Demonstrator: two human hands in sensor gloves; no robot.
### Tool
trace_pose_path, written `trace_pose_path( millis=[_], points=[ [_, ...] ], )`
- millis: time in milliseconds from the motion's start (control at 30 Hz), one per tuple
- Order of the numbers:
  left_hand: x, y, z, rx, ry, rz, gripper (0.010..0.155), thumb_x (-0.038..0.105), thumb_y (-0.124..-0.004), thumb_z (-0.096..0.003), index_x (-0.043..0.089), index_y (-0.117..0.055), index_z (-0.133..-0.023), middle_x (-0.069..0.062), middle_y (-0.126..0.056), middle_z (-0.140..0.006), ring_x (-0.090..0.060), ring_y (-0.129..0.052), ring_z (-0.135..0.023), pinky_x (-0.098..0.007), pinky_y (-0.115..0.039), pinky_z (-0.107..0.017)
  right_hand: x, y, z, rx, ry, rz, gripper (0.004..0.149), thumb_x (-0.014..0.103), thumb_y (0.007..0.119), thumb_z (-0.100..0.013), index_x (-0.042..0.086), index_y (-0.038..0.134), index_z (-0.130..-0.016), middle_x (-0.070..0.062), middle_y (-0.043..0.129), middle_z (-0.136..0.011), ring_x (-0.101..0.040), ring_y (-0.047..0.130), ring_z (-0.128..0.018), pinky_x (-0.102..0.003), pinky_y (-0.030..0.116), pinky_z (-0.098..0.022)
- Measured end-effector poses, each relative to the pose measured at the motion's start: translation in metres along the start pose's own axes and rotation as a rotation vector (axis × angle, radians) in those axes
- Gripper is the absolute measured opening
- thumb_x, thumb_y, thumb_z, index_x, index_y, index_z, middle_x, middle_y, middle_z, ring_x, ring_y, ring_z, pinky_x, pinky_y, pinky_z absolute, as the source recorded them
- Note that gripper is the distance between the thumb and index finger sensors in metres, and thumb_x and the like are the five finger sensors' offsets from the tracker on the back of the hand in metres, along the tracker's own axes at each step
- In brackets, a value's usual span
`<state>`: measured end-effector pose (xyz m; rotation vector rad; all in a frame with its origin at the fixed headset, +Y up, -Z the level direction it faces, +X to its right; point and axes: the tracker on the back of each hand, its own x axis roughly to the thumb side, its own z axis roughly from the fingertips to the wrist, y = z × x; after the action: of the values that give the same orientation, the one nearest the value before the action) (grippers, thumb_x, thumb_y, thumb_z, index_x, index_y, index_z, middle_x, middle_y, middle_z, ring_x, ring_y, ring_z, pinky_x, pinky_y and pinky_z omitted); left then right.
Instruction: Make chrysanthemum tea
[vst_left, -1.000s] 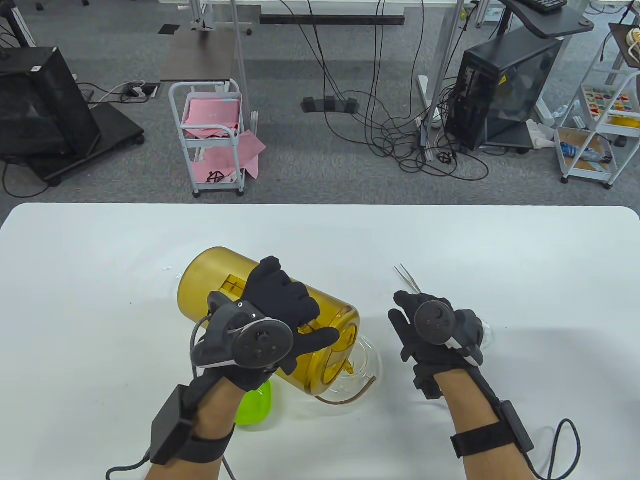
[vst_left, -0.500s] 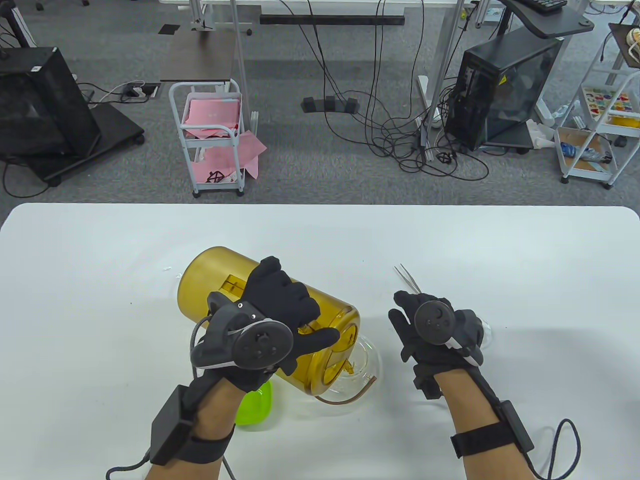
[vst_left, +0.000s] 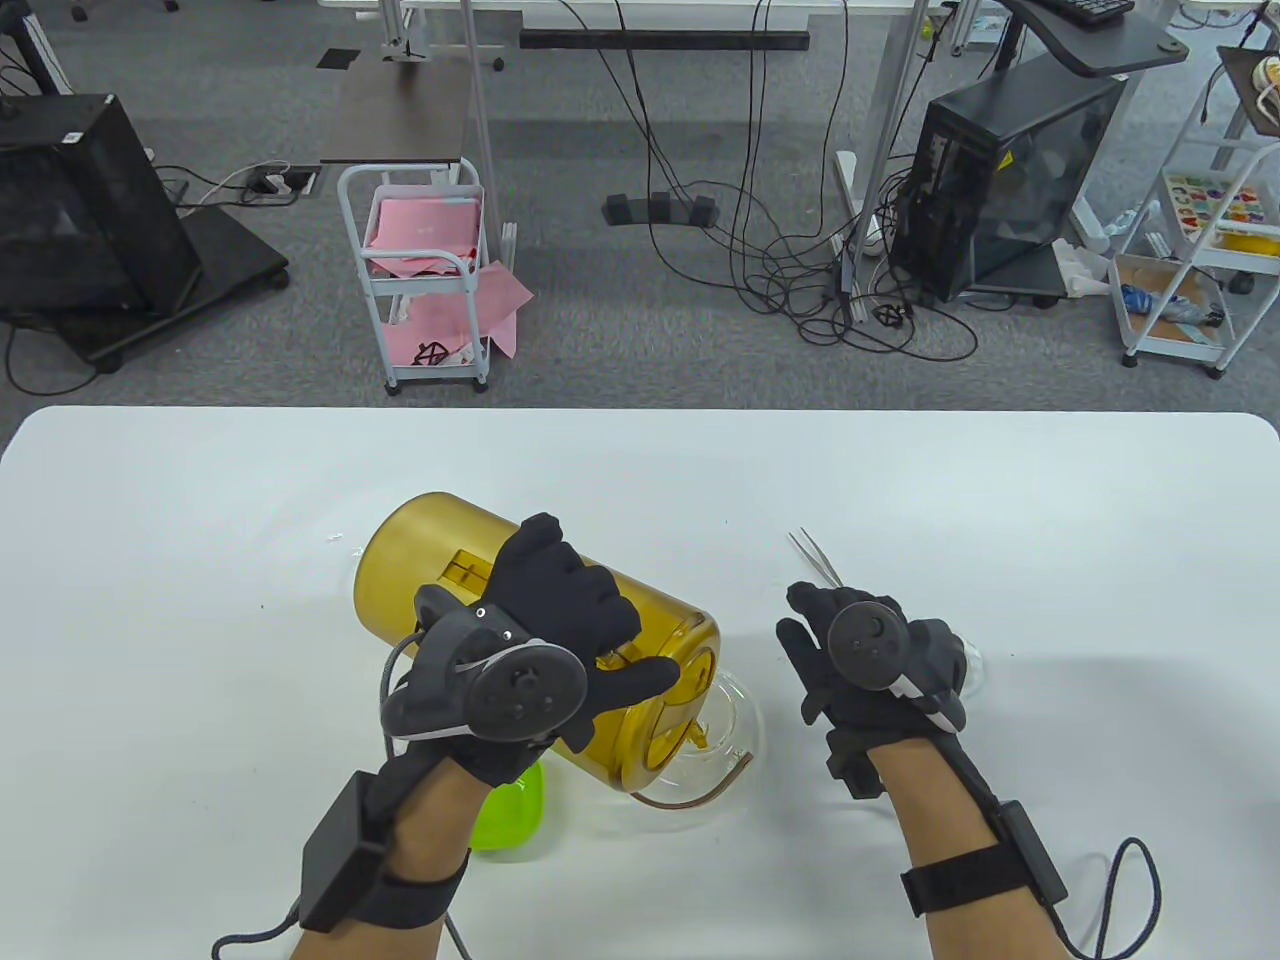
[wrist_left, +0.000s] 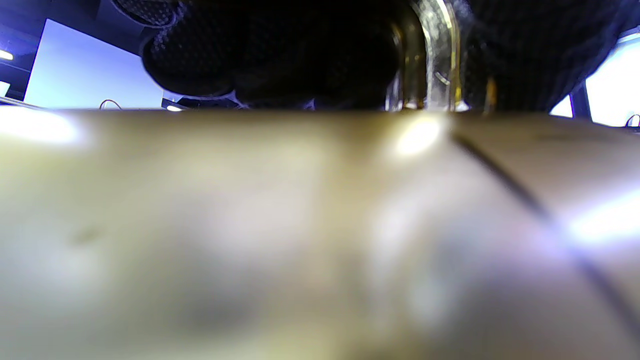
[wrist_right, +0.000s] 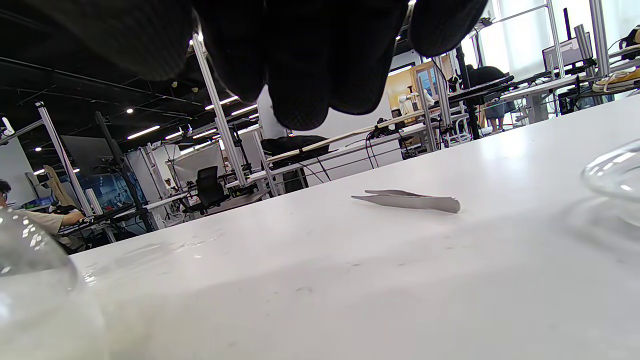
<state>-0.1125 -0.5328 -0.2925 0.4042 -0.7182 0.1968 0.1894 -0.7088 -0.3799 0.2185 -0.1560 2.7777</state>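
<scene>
A large amber pitcher (vst_left: 440, 560) is tipped on its side, its mouth down over a clear glass teapot (vst_left: 728, 735). My left hand (vst_left: 560, 625) grips the pitcher by its handle, fingers curled round it. In the left wrist view the pitcher's amber wall (wrist_left: 300, 225) fills the frame, with the clear handle (wrist_left: 435, 55) between my dark fingers. My right hand (vst_left: 850, 660) hovers just above the table right of the teapot, holding nothing. Metal tweezers (vst_left: 815, 556) lie on the table beyond it, also seen as tweezers (wrist_right: 407, 200) in the right wrist view.
A lime-green dish (vst_left: 510, 805) lies under my left wrist. A clear glass piece (vst_left: 972, 665) sits right of my right hand, seen as a glass rim (wrist_right: 612, 175) in the right wrist view. The white table (vst_left: 1000, 500) stretches wide on both sides.
</scene>
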Motion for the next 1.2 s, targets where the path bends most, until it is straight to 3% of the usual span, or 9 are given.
trace_pose_path(
  millis=[1200],
  points=[
    [0.0046,-0.0030,-0.0014,-0.009,-0.010,-0.015,0.050,0.070,-0.090,-0.0455,0.023,-0.100,-0.059,-0.006,-0.101,-0.055,-0.036,-0.089,-0.060,-0.071,-0.044,-0.077,0.0025,0.0027,-0.0003,0.011,-0.002,0.005,0.056,0.055,0.068,-0.057,0.028,0.068,-0.105,-0.002,0.076,-0.102,-0.036,0.076,-0.102,-0.066,0.051,-0.073]
  ],
)
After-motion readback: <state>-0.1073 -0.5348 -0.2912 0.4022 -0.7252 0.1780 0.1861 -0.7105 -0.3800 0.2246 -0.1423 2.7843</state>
